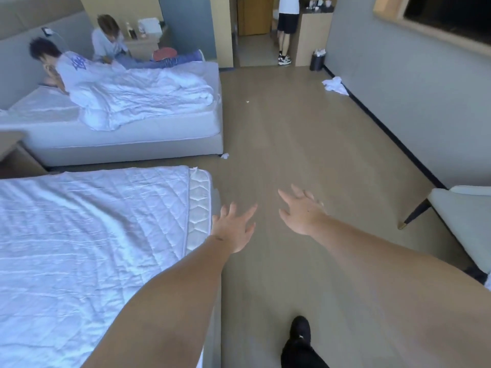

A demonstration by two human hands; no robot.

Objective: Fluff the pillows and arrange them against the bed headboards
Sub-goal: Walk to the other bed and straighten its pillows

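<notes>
My black shoe (pixel 300 332) stands on the pale wood-look floor (pixel 305 134) at the bottom of my view. Both my bare arms reach forward over that floor. My left hand (pixel 233 228) is spread wide with the fingers apart and holds nothing, just beside the foot corner of the near bed with its white quilted mattress cover (pixel 87 235). My right hand (pixel 301 212) is also splayed and empty, a little ahead of the left, over bare floor. To my right, the pale grey upholstered chair with a dark, brass-tipped leg (pixel 465 224) pokes in from the edge.

No pillow shows on the near bed as far as I can see it.

Beyond it stands the far bed with a crumpled white duvet (pixel 148 99), where two people (pixel 77 73) sit near the grey padded headboard (pixel 16 62). A crumpled white cloth (pixel 335 86) lies on the floor against the grey wall, near a small black bin (pixel 317 61). Farthest off, a person in dark shorts (pixel 287 25) stands at a counter by the wooden door.
</notes>
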